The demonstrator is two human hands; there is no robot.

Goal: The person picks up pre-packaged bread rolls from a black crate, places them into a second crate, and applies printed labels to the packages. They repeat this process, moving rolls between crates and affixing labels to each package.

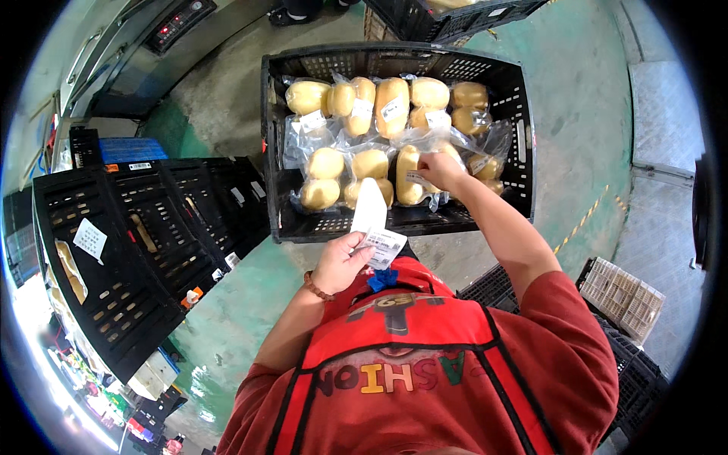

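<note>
At centre, the left hand (339, 265) pinches a strip of white labels (369, 211). To its right, the right hand (441, 171) bunches its fingers over a clear bag of yellow potatoes (407, 182) in the black crate (271, 163), upper centre; whether they grip anything, I cannot tell. Labelling seems in hand; pressing the label (415, 178) flat seems called for.

Crate (318, 62): plastic, matt, walls perforated. Bags (297, 144): clear plastic film, glossy, wrinkled. Bagged food pieces (430, 93): smooth-surfaced beneath the film. Label strip (370, 206): paper, smooth. Floor (584, 91): smooth, glossy in patches. Shirt (570, 345): cloth, matt, softly creased. Bracelet (318, 289): beaded, wood-like in appearance.
</note>
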